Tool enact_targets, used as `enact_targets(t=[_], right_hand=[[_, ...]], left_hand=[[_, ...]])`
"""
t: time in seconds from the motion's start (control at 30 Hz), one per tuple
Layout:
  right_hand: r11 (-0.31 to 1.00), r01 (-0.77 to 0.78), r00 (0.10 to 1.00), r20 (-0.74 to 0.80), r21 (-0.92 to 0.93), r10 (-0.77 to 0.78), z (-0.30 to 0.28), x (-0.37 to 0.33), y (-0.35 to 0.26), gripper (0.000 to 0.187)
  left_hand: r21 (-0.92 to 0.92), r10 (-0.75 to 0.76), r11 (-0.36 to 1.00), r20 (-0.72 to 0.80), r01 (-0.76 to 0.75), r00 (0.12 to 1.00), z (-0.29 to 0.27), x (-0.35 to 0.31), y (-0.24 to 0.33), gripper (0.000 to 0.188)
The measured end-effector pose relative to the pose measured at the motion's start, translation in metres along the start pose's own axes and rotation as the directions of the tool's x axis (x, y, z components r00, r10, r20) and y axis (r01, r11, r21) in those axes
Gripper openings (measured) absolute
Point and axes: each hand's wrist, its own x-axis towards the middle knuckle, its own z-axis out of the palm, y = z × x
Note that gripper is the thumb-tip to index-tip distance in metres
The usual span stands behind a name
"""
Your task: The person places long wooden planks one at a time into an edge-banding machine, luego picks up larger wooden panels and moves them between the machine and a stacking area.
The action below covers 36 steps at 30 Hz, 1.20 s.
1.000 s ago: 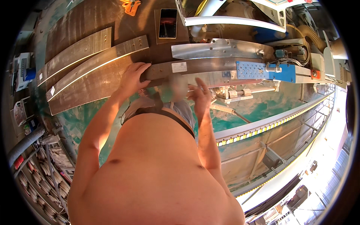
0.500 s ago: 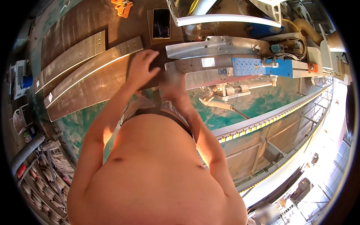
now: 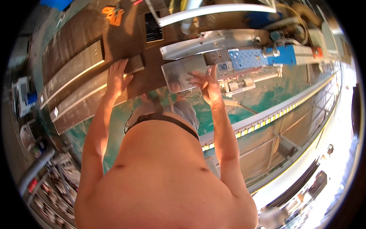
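Observation:
My left hand [image 3: 116, 78] lies flat with fingers spread on the end of a long dark metal bar [image 3: 76, 103] on the workbench. My right hand [image 3: 207, 84] grips the lower right corner of a shiny metal plate [image 3: 179, 70], fingers splayed over its reflecting face. The plate sits just below a bright angled metal piece [image 3: 194, 44] and left of a blue perforated part [image 3: 248, 58]. My bare torso fills the lower middle of the view.
A second dark bar [image 3: 72, 70] lies parallel above the first. An orange tool [image 3: 113, 14] and a dark flat rectangle [image 3: 153, 26] lie at the back. A white tube [image 3: 213, 11] crosses the top. A yellow-marked rail [image 3: 274, 114] runs along the green floor [image 3: 278, 93].
Both hands were close together at the middle of the bench. My left hand has moved left onto the dark bar and my right hand has gone right onto the shiny plate.

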Motion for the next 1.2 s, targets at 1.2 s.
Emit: enact_targets(t=[1.2], right_hand=[[0.971, 0.056, 0.916, -0.374, -0.233, -0.143, 0.053, -0.012, 0.037, 0.091]], left_hand=[[-0.083, 0.189, 0.98, 0.142, -0.178, 0.972, -0.026, -0.037, -0.01, 0.087]])
